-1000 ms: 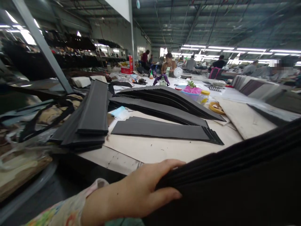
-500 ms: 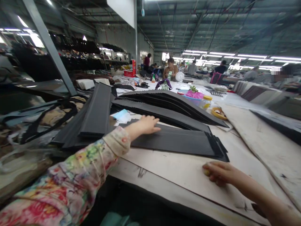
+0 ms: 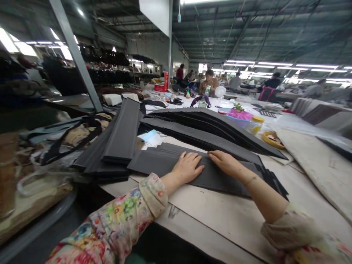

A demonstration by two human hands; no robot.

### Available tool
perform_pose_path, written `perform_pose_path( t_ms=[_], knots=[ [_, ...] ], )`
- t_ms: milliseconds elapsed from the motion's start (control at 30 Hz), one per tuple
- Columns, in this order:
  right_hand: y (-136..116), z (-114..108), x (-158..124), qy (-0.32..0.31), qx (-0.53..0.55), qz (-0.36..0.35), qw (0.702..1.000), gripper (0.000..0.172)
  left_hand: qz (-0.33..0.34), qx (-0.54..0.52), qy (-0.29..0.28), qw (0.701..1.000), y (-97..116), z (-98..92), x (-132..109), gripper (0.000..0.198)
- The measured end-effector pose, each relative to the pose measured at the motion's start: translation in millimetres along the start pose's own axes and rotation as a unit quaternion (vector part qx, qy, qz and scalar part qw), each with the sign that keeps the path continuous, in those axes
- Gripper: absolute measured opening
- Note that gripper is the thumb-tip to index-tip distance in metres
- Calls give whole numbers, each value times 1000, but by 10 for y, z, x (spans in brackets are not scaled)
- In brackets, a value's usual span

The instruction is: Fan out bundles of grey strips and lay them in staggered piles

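Dark grey flat strips (image 3: 159, 161) lie fanned in overlapping layers on the table in front of me. My left hand (image 3: 188, 167) rests flat on the top strip, fingers stretched toward its far edge. Close to its right, my right hand (image 3: 224, 163) reaches over the same strips, its fingers extended at their far edge; its fingertips are partly hidden. Behind them, longer curved dark strips (image 3: 189, 128) lie stacked. Another pile of dark strips (image 3: 122, 132) leans at the left, beside a light blue face mask (image 3: 151, 137).
A yellow tape roll (image 3: 272, 140), a yellow-lidded jar (image 3: 255, 125) and a basin with pink plastic (image 3: 240, 113) stand at the back right. Pale boards (image 3: 310, 157) cover the table's right side. Bags and straps (image 3: 74, 135) heap at the left. A person (image 3: 209, 82) sits across the table.
My right hand has moved from the near right of the table up and left onto the strips. My left hand stays on them. The view has shifted left.
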State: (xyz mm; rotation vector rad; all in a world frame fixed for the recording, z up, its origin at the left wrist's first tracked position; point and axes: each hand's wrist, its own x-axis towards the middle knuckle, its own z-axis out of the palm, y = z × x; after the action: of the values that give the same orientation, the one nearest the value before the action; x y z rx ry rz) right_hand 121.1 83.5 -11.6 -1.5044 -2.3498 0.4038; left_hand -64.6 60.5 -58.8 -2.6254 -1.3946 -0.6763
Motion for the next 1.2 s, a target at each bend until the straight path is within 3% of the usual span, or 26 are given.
perform_pose_path(
  t_ms=[200, 400, 567, 700, 833, 967, 1033, 1200],
  knots=[
    [68, 255, 436, -27, -40, -18, 999, 38, 19, -25, 11, 999, 9, -25, -5, 39],
    [3, 224, 508, -21, -50, -21, 998, 39, 47, -29, 19, 998, 5, -74, 4, 38],
    [-191, -67, 265, -40, -18, -27, 999, 49, 107, -31, 81, 990, 36, -139, -10, 37],
    [-393, -327, -123, -77, 13, -48, 996, 39, 170, -62, 120, 976, 100, -266, -68, 30],
    [-556, -269, -498, -129, 20, -100, 986, 44, 212, -87, 119, 966, 162, -380, -160, 31],
    [-607, 23, -682, -68, -49, -101, 991, 35, 219, -94, 97, 966, 192, -430, -208, 35],
    [-583, 56, -694, -27, -65, -107, 992, 33, 229, -95, 103, 963, 193, -437, -207, 35],
    [-468, -370, -627, 50, -111, -105, 987, 50, 242, -86, 145, 956, 169, -443, -183, 34]
  ],
)
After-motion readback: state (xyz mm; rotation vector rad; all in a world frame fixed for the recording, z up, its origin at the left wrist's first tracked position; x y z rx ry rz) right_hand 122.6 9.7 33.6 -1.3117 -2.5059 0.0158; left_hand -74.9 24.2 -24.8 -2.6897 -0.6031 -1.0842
